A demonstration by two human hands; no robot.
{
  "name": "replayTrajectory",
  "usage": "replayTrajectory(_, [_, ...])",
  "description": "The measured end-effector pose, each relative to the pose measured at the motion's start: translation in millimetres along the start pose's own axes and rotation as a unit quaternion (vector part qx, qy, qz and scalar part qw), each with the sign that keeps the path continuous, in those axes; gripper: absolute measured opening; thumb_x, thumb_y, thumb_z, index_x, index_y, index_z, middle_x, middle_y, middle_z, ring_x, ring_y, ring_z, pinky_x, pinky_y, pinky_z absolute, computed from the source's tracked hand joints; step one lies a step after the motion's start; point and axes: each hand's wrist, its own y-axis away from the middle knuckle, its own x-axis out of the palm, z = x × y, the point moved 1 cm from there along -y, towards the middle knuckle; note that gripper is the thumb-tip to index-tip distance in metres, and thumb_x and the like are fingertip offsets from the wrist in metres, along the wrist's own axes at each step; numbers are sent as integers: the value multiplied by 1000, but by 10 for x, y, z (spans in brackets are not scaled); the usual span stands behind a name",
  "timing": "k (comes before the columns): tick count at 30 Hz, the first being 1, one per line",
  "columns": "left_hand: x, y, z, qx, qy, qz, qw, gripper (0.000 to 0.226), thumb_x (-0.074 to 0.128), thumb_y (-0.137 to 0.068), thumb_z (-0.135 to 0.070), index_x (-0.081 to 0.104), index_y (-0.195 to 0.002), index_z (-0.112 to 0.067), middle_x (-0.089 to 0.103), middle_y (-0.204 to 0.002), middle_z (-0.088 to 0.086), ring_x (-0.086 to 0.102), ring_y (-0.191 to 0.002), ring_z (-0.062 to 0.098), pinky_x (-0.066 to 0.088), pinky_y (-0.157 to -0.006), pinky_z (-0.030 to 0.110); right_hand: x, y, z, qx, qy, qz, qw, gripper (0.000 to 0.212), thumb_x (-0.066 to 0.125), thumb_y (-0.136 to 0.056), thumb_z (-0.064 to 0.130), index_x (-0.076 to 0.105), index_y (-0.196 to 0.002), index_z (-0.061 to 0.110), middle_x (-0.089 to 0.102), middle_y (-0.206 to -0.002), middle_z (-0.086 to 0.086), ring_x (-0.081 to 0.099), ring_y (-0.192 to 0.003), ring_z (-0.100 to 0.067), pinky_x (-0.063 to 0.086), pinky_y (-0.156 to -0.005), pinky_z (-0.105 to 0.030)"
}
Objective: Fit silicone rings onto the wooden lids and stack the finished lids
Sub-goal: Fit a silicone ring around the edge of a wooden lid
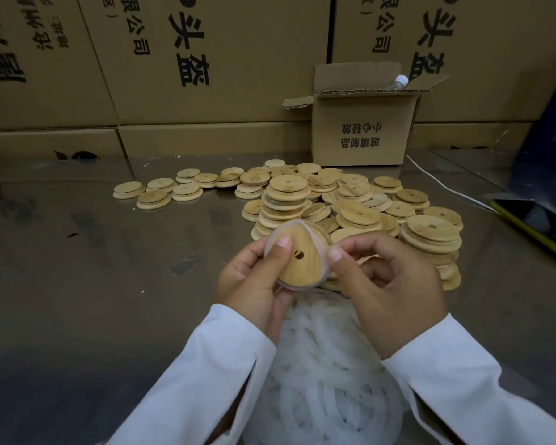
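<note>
Left hand point(254, 277) grasps a wooden lid point(302, 264) above the table point(109, 268), thumb pressed on its face beside the centre hole, fingers curled behind. Right hand point(389, 284) pinches a translucent silicone ring point(323, 252) against the lid's right edge between thumb and forefinger, its other fingers curled in. The ring lies partly around the rim. Both wrists rise from white sleeves, palms turned inward. A heap of loose rings point(321, 380) lies directly below the hands; stacked and scattered lids point(350, 200) lie just beyond.
</note>
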Motion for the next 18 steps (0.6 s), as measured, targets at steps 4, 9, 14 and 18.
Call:
replayTrajectory(4, [17,24,19,6,-34,20,999,44,65,-62,-16,63,-101,4,71,-87,17,70,-77,22,58,-64,29,-9,-4,13,-29,19,-40,999,7,70,-71,28,65,-67,31,64,-63,12,57,-49,-8,44,-48,-21])
replayTrajectory(9, [1,39,71,7,-106,33,994,44,69,-54,-19,64,-95,-2,72,-78,10,68,-70,18,57,-63,30,-29,1,17,-142,149,-60,977,2,67,-75,24,68,-74,25,64,-71,12,59,-60,-9,42,-50,-15])
replayTrajectory(14, [-46,25,71,-8,-216,58,975,41,80,-61,-31,70,-93,-7,71,-91,17,67,-91,30,50,-90,46,-31,-1,1,-127,173,-15,976,6,63,-77,27,65,-73,24,60,-70,14,56,-60,-13,38,-50,-12])
replayTrajectory(18, [-40,41,49,20,-269,61,961,38,76,-67,-38,71,-91,-9,71,-89,17,66,-93,33,48,-93,51,-42,-33,-24,-36,110,23,993,21,67,-78,21,59,-65,34,56,-61,10,49,-50,-13,35,-48,-11])
